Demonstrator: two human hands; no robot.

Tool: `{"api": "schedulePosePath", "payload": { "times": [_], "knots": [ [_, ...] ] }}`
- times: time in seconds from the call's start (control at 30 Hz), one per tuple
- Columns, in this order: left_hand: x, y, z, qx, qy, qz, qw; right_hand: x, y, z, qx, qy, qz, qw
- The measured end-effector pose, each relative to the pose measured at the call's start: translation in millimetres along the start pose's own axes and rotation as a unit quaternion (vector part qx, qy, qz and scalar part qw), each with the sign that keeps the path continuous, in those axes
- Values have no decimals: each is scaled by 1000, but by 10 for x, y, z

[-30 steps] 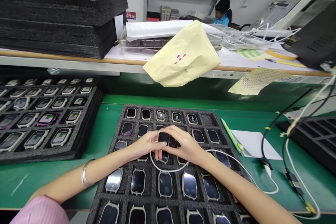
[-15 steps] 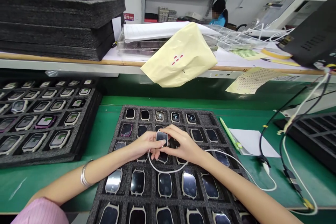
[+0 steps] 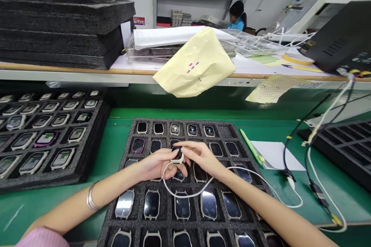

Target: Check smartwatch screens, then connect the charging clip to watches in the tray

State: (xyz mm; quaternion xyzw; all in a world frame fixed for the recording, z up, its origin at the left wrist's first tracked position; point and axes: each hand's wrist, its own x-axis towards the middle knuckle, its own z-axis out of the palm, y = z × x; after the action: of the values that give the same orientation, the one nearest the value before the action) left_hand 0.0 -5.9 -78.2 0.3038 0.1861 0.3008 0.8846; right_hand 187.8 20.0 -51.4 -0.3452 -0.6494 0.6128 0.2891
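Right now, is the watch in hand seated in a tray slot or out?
Out. Left hand and right hand hold the watch above the foam tray; white cable trails beneath it.

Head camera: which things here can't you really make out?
All in the head view:
- Where the white cable meets the watch: hidden by the left hand and right hand.
- Nearest watches in the foam tray: cut by the bottom edge.
- Far-row screens: too small to read.

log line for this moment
left hand: grips watch | right hand: pinches same watch | white cable: loops over foam tray
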Motion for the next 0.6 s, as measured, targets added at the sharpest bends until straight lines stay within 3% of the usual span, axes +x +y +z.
{"api": "schedulePosePath", "payload": {
  "times": [0.23, 0.43, 0.6],
  "knots": [
    [-94, -129, 69, 29, 1, 8, 1000, -70, 96, 82, 72, -19, -44, 996],
    [-119, -163, 111, 100, 10, 9, 995, -84, 128, -23, -35, -37, -152, 987],
    [-111, -144, 135, 146, 9, 16, 989, -105, 37, -39, -74, -37, -173, 982]
  ]
}}
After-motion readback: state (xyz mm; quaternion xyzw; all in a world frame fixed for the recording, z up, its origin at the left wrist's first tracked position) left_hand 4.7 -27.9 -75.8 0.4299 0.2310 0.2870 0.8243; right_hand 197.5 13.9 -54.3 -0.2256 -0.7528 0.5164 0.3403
